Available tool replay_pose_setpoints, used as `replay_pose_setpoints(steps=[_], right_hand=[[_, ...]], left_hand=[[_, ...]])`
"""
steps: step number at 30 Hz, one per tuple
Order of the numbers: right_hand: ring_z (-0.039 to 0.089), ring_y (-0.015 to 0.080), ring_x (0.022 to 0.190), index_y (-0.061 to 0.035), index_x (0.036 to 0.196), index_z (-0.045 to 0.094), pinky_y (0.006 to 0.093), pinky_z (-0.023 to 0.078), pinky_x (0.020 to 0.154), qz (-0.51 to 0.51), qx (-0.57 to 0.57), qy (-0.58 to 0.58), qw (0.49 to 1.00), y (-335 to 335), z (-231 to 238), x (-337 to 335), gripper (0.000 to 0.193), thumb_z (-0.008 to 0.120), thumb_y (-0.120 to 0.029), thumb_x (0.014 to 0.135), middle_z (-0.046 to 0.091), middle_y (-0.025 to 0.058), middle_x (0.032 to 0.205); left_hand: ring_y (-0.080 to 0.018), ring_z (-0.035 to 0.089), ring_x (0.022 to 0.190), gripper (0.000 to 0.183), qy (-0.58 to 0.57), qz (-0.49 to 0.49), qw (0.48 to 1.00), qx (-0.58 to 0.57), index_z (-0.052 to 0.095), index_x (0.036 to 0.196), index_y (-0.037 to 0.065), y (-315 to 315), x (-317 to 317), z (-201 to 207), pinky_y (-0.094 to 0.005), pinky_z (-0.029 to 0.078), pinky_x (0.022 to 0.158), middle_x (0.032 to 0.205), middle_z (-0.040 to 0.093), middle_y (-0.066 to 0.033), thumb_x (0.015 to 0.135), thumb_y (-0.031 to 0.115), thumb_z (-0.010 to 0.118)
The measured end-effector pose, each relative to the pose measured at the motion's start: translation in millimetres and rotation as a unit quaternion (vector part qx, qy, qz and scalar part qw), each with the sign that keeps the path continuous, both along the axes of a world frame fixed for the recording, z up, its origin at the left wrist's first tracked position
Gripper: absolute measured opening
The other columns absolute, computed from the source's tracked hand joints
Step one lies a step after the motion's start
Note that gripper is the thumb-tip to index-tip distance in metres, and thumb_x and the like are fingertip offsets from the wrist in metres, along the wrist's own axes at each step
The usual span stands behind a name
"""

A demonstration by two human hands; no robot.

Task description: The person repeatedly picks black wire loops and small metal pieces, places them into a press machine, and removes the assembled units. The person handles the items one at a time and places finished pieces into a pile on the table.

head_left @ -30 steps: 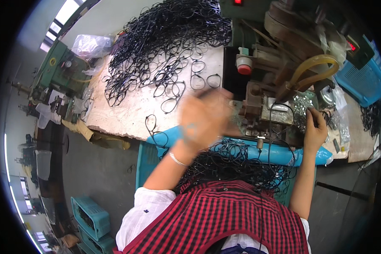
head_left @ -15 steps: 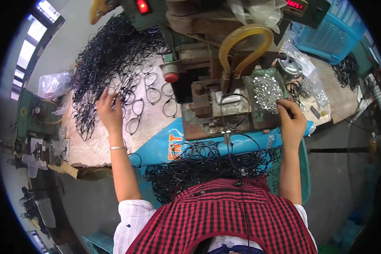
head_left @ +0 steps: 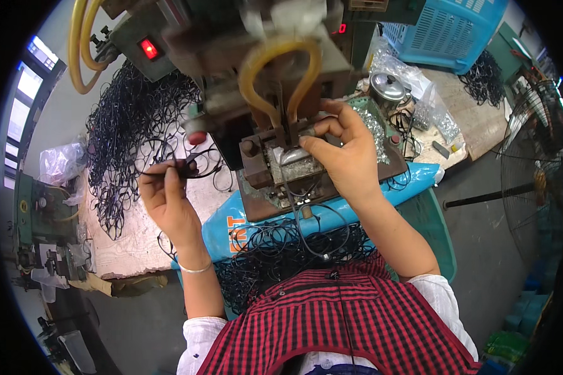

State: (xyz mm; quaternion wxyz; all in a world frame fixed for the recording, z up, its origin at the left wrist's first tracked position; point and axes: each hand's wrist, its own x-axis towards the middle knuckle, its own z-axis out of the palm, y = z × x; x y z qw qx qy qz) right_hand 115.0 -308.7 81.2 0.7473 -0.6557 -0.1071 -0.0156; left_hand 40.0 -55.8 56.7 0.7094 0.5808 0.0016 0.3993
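At the press [head_left: 253,173], in the head view, we see one cord [head_left: 324,255] hanging by the die, seemingly midway; our right hand [head_left: 350,159] bends narrowly there, holding what we cannot tell; our left hand [head_left: 172,209] pinches a loop [head_left: 187,167]; the heap [head_left: 128,119] and lower pile [head_left: 250,275] remain, finished or not unclear.

Person's left hand [head_left: 169,203] is up left of centre, fingers curled, thumb closed into a pinch, left forearm [head_left: 203,290] rising nearly straight from the lower left. Right hand [head_left: 350,156] sits just right of upper centre, fingers bent leftward, pinch unclear tbh, right forearm [head_left: 397,231] slanting in from the lower right.
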Motion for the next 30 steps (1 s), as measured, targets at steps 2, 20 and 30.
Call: replay_pose_setpoints(steps=[2, 20, 30], right_hand=[[0.063, 0.0088, 0.087, 0.0071, 0.132, 0.054, 0.0238, 0.048, 0.084, 0.022, 0.053, 0.014, 0.998, 3, -1, 0, 0.055, 0.073, 0.001, 0.081, 0.07, 0.0031, 0.087], [0.051, 0.0403, 0.134, -0.0086, 0.094, 0.075, 0.0509, 0.045, 0.103, -0.236, -0.522, -0.212, 0.792, -91, -87, 23, 0.016, 0.076, -0.012, 0.079, 0.066, 0.0209, 0.125], [0.062, 0.0388, 0.103, -0.0043, 0.091, 0.068, 0.0465, 0.049, 0.089, -0.23, -0.401, -0.232, 0.856, -90, -80, 39, 0.008, 0.068, -0.009, 0.084, 0.069, 0.0168, 0.105]], left_hand=[[-0.0214, 0.066, 0.092, 0.013, -0.136, -0.071, 0.988, 0.02, 0.053, 0.112, 0.001, -26, 0, 43, -0.0365, 0.06, 0.086, 0.108, 0.064, -0.0123, 0.1, -0.004, 0.056], [-0.0182, 0.064, 0.068, 0.022, -0.195, -0.077, 0.814, 0.542, 0.07, 0.091, 0.008, -65, -1, 42, -0.0279, 0.05, 0.056, 0.105, 0.077, -0.0078, 0.071, 0.002, 0.078], [-0.016, 0.062, 0.072, 0.021, -0.23, -0.058, 0.74, 0.629, 0.067, 0.088, 0.011, -73, 8, 40, -0.031, 0.062, 0.07, 0.107, 0.075, -0.0041, 0.072, 0.01, 0.081]])
